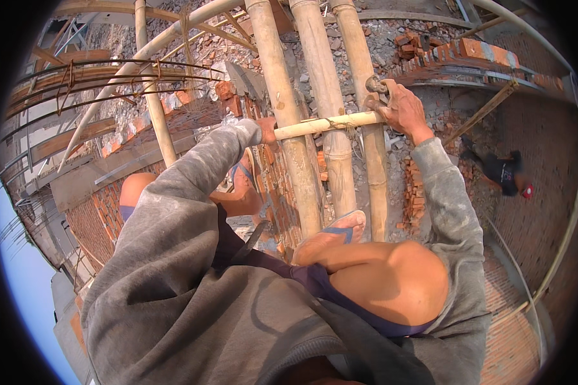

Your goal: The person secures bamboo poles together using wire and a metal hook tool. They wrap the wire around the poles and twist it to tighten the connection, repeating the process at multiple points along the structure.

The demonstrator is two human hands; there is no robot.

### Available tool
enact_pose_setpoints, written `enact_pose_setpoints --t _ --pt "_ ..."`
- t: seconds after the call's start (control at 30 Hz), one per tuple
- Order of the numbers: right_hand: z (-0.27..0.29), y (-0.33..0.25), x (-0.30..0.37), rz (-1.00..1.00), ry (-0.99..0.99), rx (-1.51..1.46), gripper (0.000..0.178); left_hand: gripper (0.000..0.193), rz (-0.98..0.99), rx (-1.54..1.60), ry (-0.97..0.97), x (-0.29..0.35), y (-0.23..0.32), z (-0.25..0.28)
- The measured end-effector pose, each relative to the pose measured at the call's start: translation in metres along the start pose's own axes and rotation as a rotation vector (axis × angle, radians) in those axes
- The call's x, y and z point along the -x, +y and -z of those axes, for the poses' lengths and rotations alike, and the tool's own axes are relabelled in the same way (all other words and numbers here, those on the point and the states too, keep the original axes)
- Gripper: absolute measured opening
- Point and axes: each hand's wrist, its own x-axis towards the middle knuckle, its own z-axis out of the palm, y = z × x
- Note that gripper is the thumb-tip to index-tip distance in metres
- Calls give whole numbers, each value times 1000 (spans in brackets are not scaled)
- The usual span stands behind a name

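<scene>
Crosswise, I held a short pole [321, 126] over bamboo poles [317, 70].
My left grip [268, 130] clasped its left end, likely against rolling; my right grip [401, 110] met its right, closure unclear.

- Stick [302, 128]: pale cream, almost plain.
- Tie [332, 122] on the stick: dull brown.
- Poles [315, 51]: weathered tan, ringed with nodes, greyish in places (the blotching is uneven).
- Sandal [348, 232] by the middle pole's lower end: blue straps.
- Sweatshirt [192, 276]: grey, dusted with whitish smears on the sleeves.
- Shorts [359, 311]: dark purple-blue.
- Bricks [415, 199]: orange-red.
- Rubble [404, 29]: grey, flecked with brick red.
- Wall [552, 128]: reddish brown, finely coursed.
- Co-worker's shirt [504, 172]: black, with small pale marks.
- Cap [528, 192]: red.
- Sky [26, 224]: clear blue.
</scene>
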Motion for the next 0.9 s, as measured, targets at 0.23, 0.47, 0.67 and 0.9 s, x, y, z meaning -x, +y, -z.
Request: enact_pose_setpoints --t 0.23,0.47,0.67,0.9 --pt "-19 18 -16 -74 -85 -74 60 98 5 16 -60 13 4 8" --pt "-19 21 -22 -109 -141 -194 53 92 4 24 -33 15 8 8" --pt "-10 9 -20 -153 -200 -176 55 102 -14 126 -57 2 -26 2" --pt "-5 5 -19 -134 -239 -188 53 103 113 124 -65 8 -25 3"
